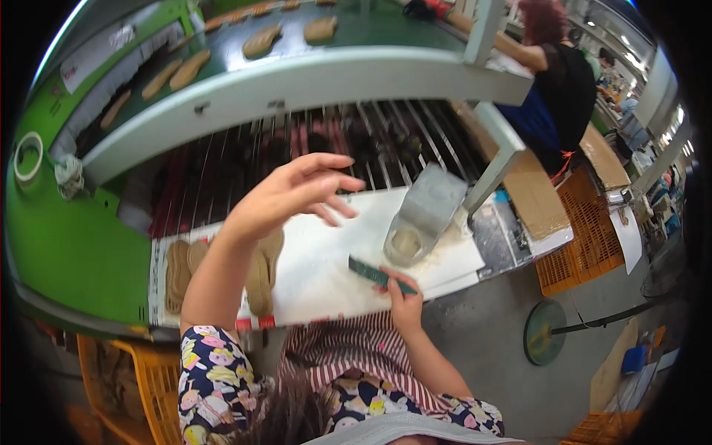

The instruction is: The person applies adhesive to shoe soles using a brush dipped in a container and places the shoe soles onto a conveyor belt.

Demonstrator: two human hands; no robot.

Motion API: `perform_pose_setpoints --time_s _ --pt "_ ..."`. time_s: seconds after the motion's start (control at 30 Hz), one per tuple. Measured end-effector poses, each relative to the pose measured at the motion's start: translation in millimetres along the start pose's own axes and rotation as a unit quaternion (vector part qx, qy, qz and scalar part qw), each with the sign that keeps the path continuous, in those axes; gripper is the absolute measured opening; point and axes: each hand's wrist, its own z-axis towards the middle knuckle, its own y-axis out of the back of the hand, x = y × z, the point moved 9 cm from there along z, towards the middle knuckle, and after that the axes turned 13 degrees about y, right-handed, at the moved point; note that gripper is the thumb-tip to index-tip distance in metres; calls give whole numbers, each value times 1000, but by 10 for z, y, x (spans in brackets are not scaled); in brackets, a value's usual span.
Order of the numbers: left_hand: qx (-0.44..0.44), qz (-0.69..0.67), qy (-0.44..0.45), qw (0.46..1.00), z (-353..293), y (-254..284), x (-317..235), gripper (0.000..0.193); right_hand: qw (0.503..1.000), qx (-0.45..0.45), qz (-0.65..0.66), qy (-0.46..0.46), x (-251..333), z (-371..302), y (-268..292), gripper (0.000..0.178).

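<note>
My left hand [293, 194] is raised above the far part of a white work board [319, 274], its fingers apart and holding nothing. In my right hand [404, 300], near the board's front edge, is a green-handled brush [368, 271]; its bristles are hard to make out. A grey, cut-open container [430, 204] stands tilted on the board beyond the brush, with a pale substance at its near end. Tan shoe soles [259, 285] lie at the board's left, partly hidden by my left forearm. More soles [178, 271] are stacked beside them.
Behind a grey metal rail [311, 80], a green conveyor belt [356, 30] carries several soles. A metal post [497, 152] rises by the container. Orange crates [582, 230] stand at right and lower left. Another person [560, 89] works at the far right.
</note>
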Motion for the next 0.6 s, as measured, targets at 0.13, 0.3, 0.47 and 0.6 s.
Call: perform_pose_setpoints --time_s 0.13,0.3,0.47,0.6 --pt "-296 230 70 924 -755 824 689 44 1000 -16 1 -4 -16 71 -9 22" --pt "-393 404 363 742 -1550 1199 1666 66 999 -3 38 34 -14 143 -52 23" --pt "-380 420 355 744 -1540 857 2103 77 999 8 39 35 10 79 -51 24" --pt "-414 429 242 766 -1535 838 2071 59 999 8 3 48 330 59 -27 25"
